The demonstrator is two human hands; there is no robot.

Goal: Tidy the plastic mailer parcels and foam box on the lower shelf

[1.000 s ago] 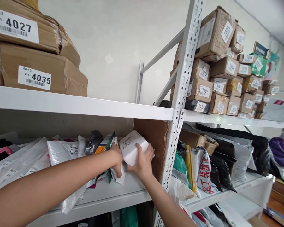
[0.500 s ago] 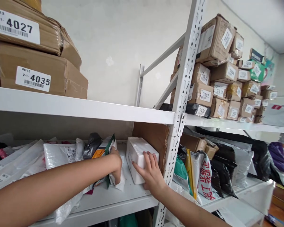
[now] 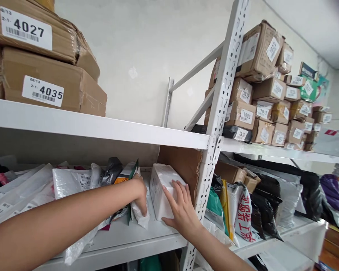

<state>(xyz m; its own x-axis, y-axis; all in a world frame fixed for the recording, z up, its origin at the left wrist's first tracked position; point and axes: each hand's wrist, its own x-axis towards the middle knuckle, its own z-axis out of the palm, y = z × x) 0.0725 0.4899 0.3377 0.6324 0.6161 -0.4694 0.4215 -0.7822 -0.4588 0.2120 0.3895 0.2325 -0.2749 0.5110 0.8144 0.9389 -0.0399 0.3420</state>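
A white foam box point(image 3: 161, 190) stands on the white middle shelf point(image 3: 135, 235), against a brown cardboard panel point(image 3: 183, 165). My right hand point(image 3: 180, 207) lies flat on the box's near right face, fingers stretched out. My left hand point(image 3: 139, 194) presses sideways against a row of upright plastic mailer bags point(image 3: 73, 180), holding them off to the left; its fingers curl down in front of a white bag. A narrow gap separates the bags from the box.
Cardboard boxes labelled 4027 point(image 3: 31, 30) and 4035 point(image 3: 45, 84) sit on the upper shelf. A perforated steel upright point(image 3: 219, 124) divides the bays. The right bay holds several labelled cartons point(image 3: 260, 105) above and black and coloured bags point(image 3: 260, 199) below.
One second ago both hands held the foam box raised and tilted. It now stands on the shelf beside the cardboard panel, my right hand flat on it, my left hand back against the bags.
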